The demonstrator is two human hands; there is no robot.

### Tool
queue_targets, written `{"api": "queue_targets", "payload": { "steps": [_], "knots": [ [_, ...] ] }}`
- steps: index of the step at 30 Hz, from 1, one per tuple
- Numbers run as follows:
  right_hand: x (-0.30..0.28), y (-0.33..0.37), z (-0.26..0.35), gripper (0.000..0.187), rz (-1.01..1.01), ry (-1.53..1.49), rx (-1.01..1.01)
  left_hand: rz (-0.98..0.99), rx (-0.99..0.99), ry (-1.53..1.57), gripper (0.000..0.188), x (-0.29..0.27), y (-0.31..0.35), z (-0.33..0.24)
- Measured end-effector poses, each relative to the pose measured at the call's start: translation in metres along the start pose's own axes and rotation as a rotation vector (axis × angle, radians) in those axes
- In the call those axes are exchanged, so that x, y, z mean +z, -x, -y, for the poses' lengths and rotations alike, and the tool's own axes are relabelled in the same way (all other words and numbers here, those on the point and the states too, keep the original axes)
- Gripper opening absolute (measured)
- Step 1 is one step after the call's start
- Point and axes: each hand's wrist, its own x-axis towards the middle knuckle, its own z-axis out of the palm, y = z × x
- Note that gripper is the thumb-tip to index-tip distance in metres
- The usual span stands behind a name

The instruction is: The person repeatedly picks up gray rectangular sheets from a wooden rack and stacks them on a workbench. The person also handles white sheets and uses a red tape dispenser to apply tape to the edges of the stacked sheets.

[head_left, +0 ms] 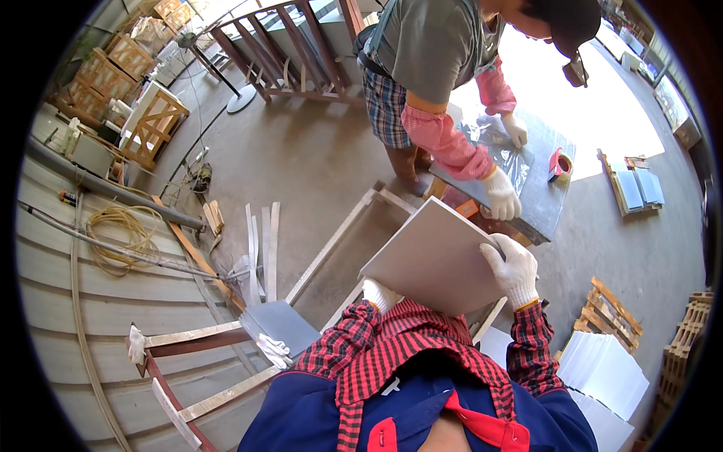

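Observation:
In front of my body I hold a square, flat grey tile (pixel 435 255), tilted, with one corner pointing away from me. My right hand (pixel 514 271), in a white knit glove, is closed on its right edge, thumb on the upper face. At its lower left edge is my left hand (pixel 381 295), also gloved; its fingers are mostly hidden beneath the tile. Just beyond, a co-worker's gloved hands (pixel 503 196) press clear plastic film (pixel 497 147) over a dark grey slab (pixel 553 211) on a work stand. A tape roll (pixel 559 166) lies on that slab.
A metal frame (pixel 331 245) stands at my left, with a grey sheet (pixel 280 325) and a loose white glove (pixel 274 349) on it. White tiles (pixel 602 369) are stacked at my right beside a wooden pallet (pixel 610 313). A slatted rack (pixel 301 53) and a fan (pixel 241 99) stand farther off.

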Motion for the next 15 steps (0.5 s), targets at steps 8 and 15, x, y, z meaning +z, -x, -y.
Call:
{"api": "queue_targets", "payload": {
  "steps": [8,15],
  "knots": [
    [-0.006,0.026,-0.008,0.024,-0.141,-0.027,-0.023,0.026,-0.051,0.098,0.046,-0.001,-0.008,-0.012],
    [-0.006,0.033,-0.016,0.023,-0.208,-0.087,0.098,0.118,0.041,-0.273,0.041,-0.026,-0.015,-0.034]
  ]
}}
